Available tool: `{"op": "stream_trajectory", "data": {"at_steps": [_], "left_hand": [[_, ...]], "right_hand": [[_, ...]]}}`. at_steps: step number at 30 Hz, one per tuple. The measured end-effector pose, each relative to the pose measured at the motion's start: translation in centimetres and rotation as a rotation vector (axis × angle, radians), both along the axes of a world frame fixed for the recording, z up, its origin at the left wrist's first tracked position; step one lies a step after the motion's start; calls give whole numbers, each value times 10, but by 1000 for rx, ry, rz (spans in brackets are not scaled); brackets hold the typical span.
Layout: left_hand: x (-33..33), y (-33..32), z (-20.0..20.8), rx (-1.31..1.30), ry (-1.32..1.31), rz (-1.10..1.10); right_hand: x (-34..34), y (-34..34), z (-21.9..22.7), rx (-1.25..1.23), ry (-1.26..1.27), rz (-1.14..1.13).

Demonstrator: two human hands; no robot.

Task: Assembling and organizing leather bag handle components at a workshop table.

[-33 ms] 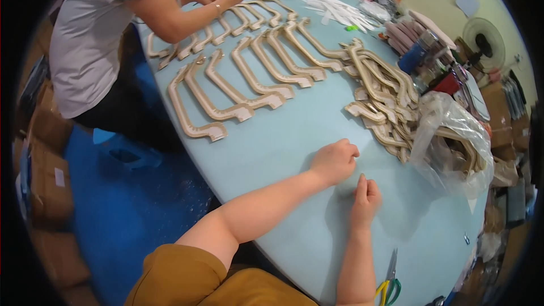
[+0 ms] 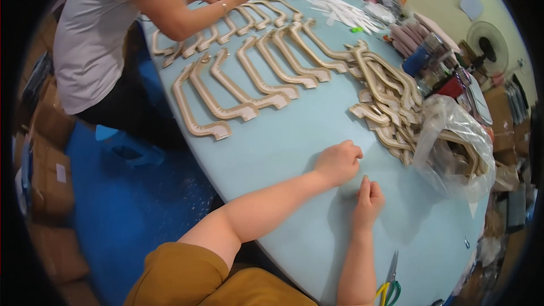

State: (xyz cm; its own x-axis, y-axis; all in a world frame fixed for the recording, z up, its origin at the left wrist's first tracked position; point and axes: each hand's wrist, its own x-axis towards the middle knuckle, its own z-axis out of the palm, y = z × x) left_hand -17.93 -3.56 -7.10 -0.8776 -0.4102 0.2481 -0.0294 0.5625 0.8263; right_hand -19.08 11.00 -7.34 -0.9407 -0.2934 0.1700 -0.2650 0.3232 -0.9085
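Observation:
My left hand (image 2: 338, 162) is held over the light blue table (image 2: 272, 158), its fingers curled closed. My right hand (image 2: 369, 199) is just below and right of it, thumb and fingers pressed together in a pinch. Anything between the fingers of either hand is too small or hidden to make out. Beyond them lies a heap of bent beige strips with pale backing (image 2: 377, 88). More such strips (image 2: 266, 68) are laid out side by side in rows to the left. A clear plastic bag (image 2: 447, 147) with similar strips inside stands right of my hands.
Scissors (image 2: 389, 283) with yellow and green handles lie near the table's front edge. A person in a white shirt (image 2: 99, 45) bends over the far left strips, holding a roll. White strips (image 2: 343, 12), a blue bottle (image 2: 416, 61) and a fan (image 2: 486, 48) are farther back.
The whole view has shifted very slightly. My hands keep the same pose.

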Motion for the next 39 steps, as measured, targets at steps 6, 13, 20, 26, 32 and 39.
{"op": "stream_trajectory", "data": {"at_steps": [6, 13, 20, 26, 32, 39], "left_hand": [[2, 0, -1, 47, -8, 6], [3, -1, -1, 36, 19, 11], [0, 1, -4, 21, 23, 7], [0, 1, -2, 39, 25, 17], [3, -1, 0, 28, -47, -2], [-5, 3, -3, 17, 24, 17]], "right_hand": [[1, -2, 4, -1, -8, -3], [1, -1, 3, -22, -9, 25], [-2, 0, 0, -30, 5, 13], [-5, 3, -6, -13, -4, -16], [-2, 1, -5, 8, 2, -16], [-3, 2, 1, 21, 49, -45]]}}
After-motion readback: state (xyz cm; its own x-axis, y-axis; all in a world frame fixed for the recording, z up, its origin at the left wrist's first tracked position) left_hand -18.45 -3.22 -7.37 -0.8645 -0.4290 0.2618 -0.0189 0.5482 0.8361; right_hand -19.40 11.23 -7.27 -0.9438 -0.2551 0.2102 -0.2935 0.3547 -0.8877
